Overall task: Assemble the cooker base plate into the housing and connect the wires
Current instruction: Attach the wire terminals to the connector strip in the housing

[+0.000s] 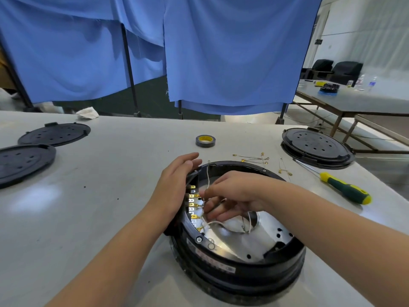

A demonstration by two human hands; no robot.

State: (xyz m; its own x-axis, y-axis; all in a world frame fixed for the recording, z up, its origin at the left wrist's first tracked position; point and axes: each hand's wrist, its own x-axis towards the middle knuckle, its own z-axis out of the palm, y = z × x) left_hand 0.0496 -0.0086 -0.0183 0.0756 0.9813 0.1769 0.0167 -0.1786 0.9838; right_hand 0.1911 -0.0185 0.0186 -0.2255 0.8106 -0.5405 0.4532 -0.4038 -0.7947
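The housing (239, 260) sits on the tabletop (93, 207), with the shiny base plate (241, 240) already lying inside it. The left hand (174, 185) lies flat and spread against the housing's left rim, steadying it. Inside the housing, the right hand (232, 196) pinches a thin white wire (208, 173) by the gold terminals (192, 200). The wire looks limp and light, so I would grip it at its connector.

Head view, downward, near table (88, 196)
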